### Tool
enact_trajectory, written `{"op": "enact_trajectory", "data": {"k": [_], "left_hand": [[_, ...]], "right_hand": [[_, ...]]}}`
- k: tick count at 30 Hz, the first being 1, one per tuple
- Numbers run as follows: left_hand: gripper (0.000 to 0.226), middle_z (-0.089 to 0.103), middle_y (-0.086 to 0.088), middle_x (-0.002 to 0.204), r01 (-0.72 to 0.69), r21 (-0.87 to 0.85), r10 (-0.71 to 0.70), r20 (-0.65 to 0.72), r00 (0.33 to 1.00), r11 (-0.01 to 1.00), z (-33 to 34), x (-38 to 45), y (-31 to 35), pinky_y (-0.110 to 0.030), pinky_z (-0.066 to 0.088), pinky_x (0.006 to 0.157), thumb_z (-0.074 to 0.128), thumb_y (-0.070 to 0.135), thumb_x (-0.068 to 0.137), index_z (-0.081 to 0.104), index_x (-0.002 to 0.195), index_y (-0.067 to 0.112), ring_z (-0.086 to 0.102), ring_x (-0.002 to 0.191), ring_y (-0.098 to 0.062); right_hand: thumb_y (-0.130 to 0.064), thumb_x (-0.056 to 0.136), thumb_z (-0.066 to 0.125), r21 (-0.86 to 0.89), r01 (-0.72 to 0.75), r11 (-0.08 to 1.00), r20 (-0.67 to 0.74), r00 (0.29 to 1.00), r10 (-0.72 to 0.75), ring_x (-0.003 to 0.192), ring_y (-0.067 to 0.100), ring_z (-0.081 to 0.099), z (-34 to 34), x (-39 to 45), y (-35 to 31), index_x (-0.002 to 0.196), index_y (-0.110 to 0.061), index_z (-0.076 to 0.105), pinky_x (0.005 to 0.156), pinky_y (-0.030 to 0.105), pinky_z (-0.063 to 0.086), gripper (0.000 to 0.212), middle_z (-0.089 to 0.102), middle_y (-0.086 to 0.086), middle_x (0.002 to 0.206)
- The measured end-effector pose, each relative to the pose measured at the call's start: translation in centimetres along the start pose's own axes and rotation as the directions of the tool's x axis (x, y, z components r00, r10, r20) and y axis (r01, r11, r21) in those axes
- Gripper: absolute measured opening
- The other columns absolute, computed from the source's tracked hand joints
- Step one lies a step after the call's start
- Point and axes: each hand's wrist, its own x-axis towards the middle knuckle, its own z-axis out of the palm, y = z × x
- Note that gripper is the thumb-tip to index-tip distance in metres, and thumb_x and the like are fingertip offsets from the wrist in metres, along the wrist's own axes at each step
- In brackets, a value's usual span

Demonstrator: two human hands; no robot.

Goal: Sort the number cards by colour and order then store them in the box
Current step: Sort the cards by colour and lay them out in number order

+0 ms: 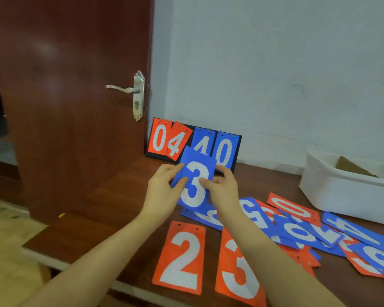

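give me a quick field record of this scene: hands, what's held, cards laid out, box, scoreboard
left hand: left hand pinches the left edge of the blue 3 card
right hand: right hand holds its right edge, thumb on the face
laid out: orange 2 card and orange 3 card side by side, upright, on the table
unsorted: mixed pile of blue and orange cards to the right
box: white box at the far right, no number cards visible inside
scoreboard: scoreboard against the wall shows 04 orange, then blue digits, partly hidden
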Motion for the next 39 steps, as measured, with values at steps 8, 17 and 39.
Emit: {"op": "enact_trajectory", "data": {"k": [8, 17, 39], "left_hand": [[0.042, 0.047, -0.006, 0.129, 0.11, 0.467, -0.218, 0.184, 0.959, 0.878, -2.3, 4.4, -8.6, -0.028, 0.041, 0.093, 0.052, 0.021, 0.093, 0.047, 0.133, 0.01, 0.049, 0.115, -0.019], [0.049, 0.037, 0.005, 0.144, -0.052, 0.499, -0.156, 0.367, 0.917, 0.865, -1.2, 3.5, -7.1, -0.034, 0.017, 0.108, 0.037, 0.046, 0.095, 0.028, 0.142, 0.034, 0.028, 0.132, -0.018], [0.056, 0.033, -0.009, 0.137, 0.101, 0.446, -0.326, 0.464, 0.824, 0.889, 8.1, 3.0, -2.4, -0.029, 0.035, 0.101, 0.058, 0.026, 0.089, 0.038, 0.138, 0.009, 0.042, 0.123, -0.024]], "right_hand": [[-0.013, 0.087, 0.065, -0.247, -0.143, 0.959, -0.086, 0.988, 0.125, 0.089, 0.019, 0.065, 4.1, 3.9, 4.1, 0.106, -0.008, 0.056, 0.068, 0.027, 0.054, 0.022, 0.067, 0.01, 0.112], [-0.017, 0.084, 0.068, -0.186, -0.143, 0.972, -0.087, 0.988, 0.128, 0.084, 0.017, 0.068, 3.4, 3.8, 4.0, 0.093, -0.009, 0.058, 0.067, 0.032, 0.057, 0.016, 0.068, 0.004, 0.095], [-0.046, 0.095, 0.043, -0.926, 0.139, 0.35, 0.222, 0.952, 0.209, 0.136, 0.02, 0.033, -11.8, 6.9, 7.4, 0.14, -0.029, 0.038, 0.112, 0.041, 0.024, 0.049, 0.035, -0.005, 0.149]]}}
